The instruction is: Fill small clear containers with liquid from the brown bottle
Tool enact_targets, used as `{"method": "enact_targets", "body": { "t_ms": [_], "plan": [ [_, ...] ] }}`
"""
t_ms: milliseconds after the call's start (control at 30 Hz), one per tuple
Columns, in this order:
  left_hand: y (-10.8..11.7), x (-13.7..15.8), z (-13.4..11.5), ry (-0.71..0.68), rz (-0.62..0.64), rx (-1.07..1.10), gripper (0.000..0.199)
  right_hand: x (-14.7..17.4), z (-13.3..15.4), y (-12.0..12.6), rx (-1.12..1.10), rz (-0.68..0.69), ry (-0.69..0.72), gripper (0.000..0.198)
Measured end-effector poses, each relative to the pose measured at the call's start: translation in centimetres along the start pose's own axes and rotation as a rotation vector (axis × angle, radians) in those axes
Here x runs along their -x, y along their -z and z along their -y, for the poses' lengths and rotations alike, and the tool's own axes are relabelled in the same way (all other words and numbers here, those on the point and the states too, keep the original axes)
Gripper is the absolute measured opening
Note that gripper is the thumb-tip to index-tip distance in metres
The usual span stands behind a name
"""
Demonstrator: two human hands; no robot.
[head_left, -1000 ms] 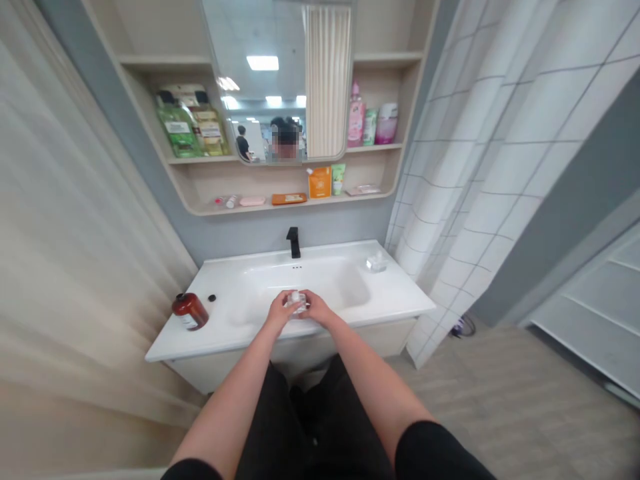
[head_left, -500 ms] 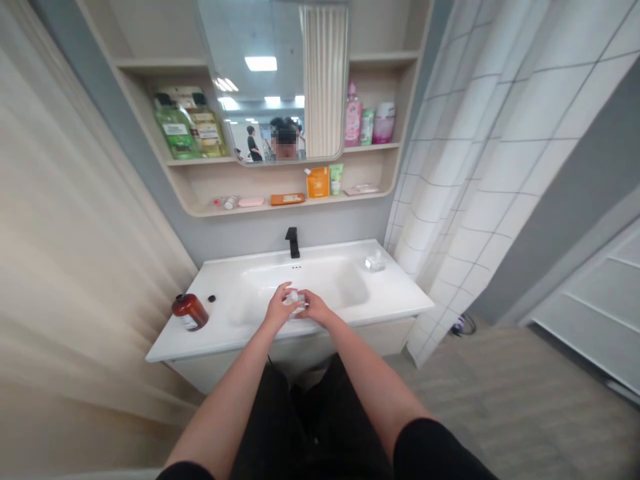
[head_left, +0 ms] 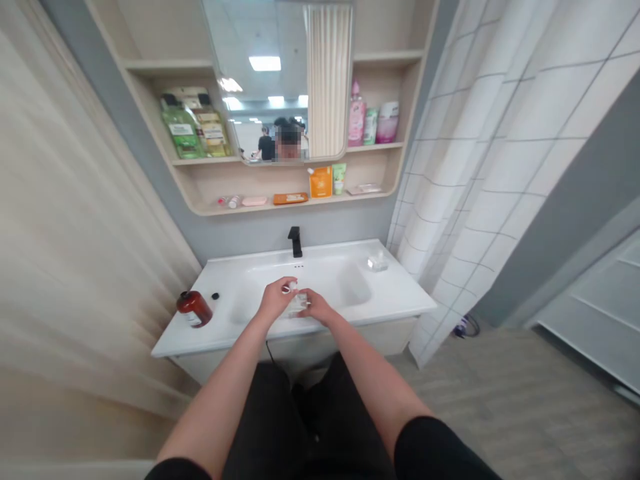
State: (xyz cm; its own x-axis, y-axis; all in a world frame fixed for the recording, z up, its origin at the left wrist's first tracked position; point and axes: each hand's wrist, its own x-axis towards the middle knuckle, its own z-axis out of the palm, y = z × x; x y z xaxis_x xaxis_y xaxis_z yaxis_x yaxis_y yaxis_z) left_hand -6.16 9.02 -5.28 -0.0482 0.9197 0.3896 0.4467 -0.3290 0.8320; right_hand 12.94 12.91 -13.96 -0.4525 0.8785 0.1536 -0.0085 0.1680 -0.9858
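Observation:
Over the front of the white sink, my right hand is closed around a small clear bottle. My left hand pinches the whitish cap at the bottle's top, fingers curled over it. Whether the cap is still seated on the neck I cannot tell. A similar clear bottle stands on the counter at the right rear. To the left, an amber bottle with a label rests beside a small black cap.
A black faucet rises behind the basin. Above hangs a shelf unit with a mirror, green and yellow bottles, pink bottles and an orange pouch. Curtains flank both sides.
My left hand has shifted from the bottle's side up to its cap, which now shows between the fingers. My right hand stays on the bottle. The view has shifted slightly.

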Motion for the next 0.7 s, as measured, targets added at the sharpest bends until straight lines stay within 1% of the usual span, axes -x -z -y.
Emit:
{"method": "enact_targets", "body": {
  "t_ms": [300, 467, 567, 700],
  "plan": [
    [0.6, 0.5, -1.5, -0.054, 0.003, -0.189, 0.040, 0.2, 0.1, 0.0, 0.000, -0.004, -0.023, 0.071],
    [0.6, 1.1, -2.1, -0.155, 0.014, -0.326, 0.039, 0.0, 0.0, 0.0, 0.006, -0.011, -0.015, 0.069],
    [0.4, 1.2, -2.0, -0.151, 0.023, -0.327, 0.040, -0.1, -0.1, 0.0, 0.002, -0.015, -0.020, 0.072],
    [0.4, 1.1, -1.6, -0.124, 0.004, -0.298, 0.041, -0.1, -0.2, 0.1, 0.021, -0.012, -0.015, 0.071]
  ]
}}
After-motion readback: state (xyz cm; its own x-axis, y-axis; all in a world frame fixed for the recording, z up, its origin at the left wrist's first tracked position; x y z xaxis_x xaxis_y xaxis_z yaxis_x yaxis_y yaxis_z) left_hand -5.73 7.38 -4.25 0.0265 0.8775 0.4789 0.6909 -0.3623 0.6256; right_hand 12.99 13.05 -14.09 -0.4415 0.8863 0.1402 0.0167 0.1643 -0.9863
